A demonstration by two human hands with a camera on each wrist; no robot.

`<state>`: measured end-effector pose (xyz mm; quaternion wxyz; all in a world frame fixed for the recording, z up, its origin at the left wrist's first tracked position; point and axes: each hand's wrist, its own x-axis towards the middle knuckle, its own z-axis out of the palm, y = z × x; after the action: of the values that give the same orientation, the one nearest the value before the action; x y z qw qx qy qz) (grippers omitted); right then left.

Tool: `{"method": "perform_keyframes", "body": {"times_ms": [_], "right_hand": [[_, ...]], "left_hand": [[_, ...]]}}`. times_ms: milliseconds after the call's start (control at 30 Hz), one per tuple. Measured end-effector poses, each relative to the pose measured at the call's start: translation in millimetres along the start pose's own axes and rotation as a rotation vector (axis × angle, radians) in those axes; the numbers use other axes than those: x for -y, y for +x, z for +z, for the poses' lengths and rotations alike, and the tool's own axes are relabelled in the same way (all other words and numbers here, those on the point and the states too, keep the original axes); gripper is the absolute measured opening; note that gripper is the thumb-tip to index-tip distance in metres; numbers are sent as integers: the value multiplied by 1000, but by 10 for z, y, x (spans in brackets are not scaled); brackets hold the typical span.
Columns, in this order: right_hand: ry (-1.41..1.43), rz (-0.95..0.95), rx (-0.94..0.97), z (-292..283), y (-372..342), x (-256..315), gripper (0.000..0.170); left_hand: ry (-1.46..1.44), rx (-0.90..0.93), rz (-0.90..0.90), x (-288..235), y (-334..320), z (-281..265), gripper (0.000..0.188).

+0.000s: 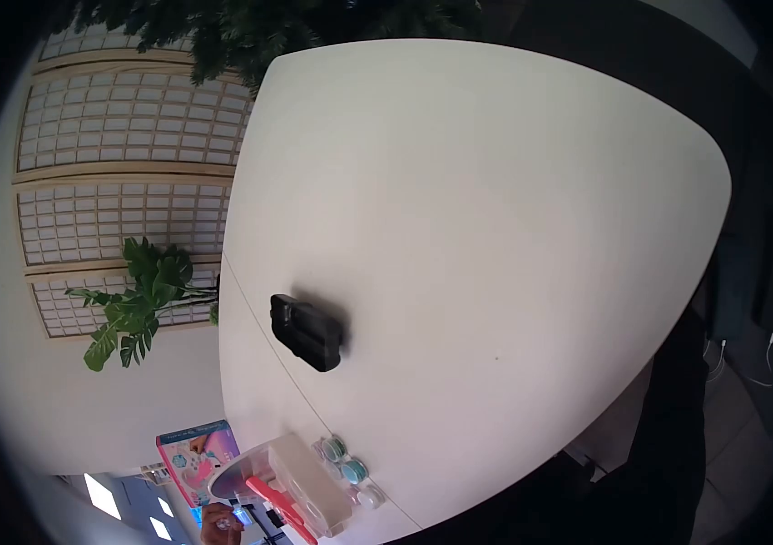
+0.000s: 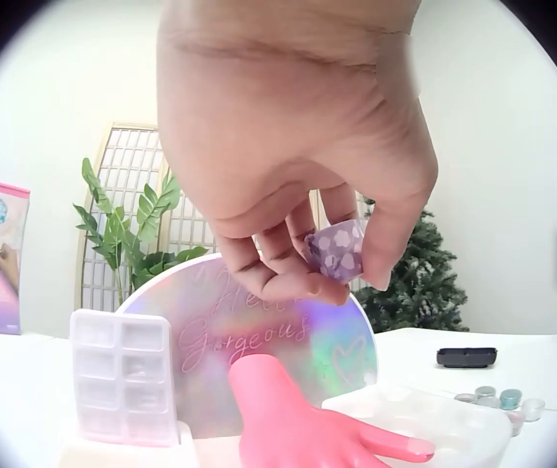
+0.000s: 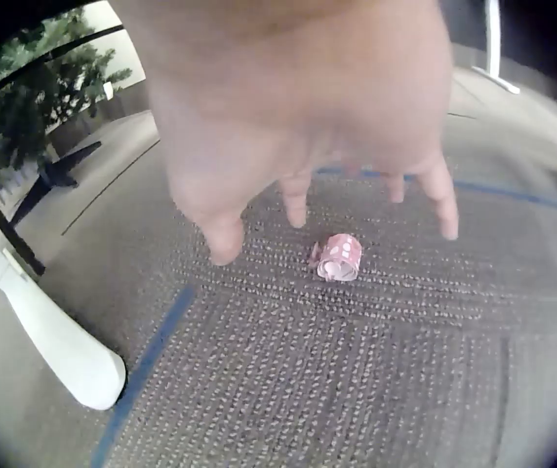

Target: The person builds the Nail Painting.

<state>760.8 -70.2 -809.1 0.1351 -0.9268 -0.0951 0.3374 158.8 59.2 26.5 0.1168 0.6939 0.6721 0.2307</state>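
Note:
My left hand pinches a small purple patterned piece between thumb and fingers, above a pink hand model and in front of an iridescent board. At the bottom left of the head view, a hand shows beside the clear-edged board. In the right wrist view, my right hand reaches down over grey carpet with spread fingers. A small pink patterned roll lies on the carpet below them; the fingers appear apart from it.
A black tray sits on the white table. Small round pots stand beside a pale container. A pink box is at the table's far edge. A white table leg stands left of my right hand.

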Motion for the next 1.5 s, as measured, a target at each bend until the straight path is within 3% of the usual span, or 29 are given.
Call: {"method": "perform_keyframes", "body": {"times_ms": [533,900,1067,1167,1233,1333,1500], "right_hand": [[82,7,-4,385,-599,-162,34],[168,-124,-58,333,-1227,-128,31],[271,-340,-100,192,-1727,107,30],[337,-558,-120,-61,-1968,496,29],[394,-717,-114,-120,-2079,762,28],[451,-919,-96,-391,-2184,1217,28],[457,-1224,-43,-1091,-2322,1814,26]], "left_hand": [[29,58,-6,-182,360,205,31],[-20,85,-40,-113,337,104,31],[-106,73,-34,146,43,-130,31],[-190,-14,12,401,-77,-144,39],[-291,-54,8,356,-136,-27,33],[-289,54,105,538,-251,-78,29],[-399,-53,132,712,-388,-290,32]]}}
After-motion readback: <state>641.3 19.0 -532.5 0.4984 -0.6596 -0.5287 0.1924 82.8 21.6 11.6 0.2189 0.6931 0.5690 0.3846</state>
